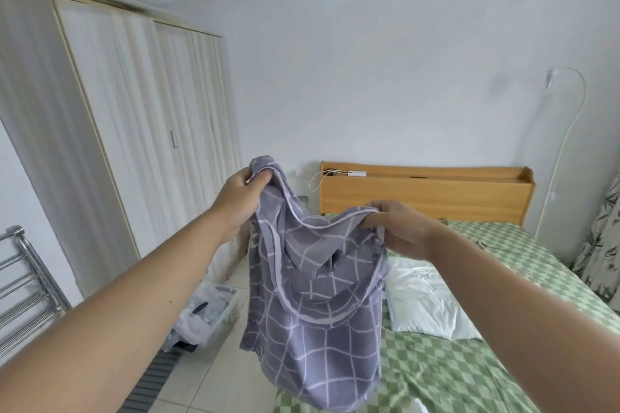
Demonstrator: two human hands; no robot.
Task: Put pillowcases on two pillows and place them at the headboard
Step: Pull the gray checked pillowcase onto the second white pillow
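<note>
A grey-purple pillowcase [315, 305] with a white grid pattern hangs in the air over the bed's left edge. My left hand [240, 203] grips its upper left edge, raised higher. My right hand [399, 228] grips the opposite edge of the opening, so the mouth gapes between them. A bare white pillow [426, 298] lies on the green checked bedsheet [469, 369], partly hidden behind the pillowcase. The wooden headboard [426, 193] stands beyond at the wall. A second pillow is not in view.
A tall white wardrobe [127, 131] stands to the left with bedding on top. A clear plastic box [211, 312] sits on the tiled floor beside the bed. A metal rack [23, 282] is at far left. A white gooseneck lamp [567, 117] and patterned fabric [600, 245] are at right.
</note>
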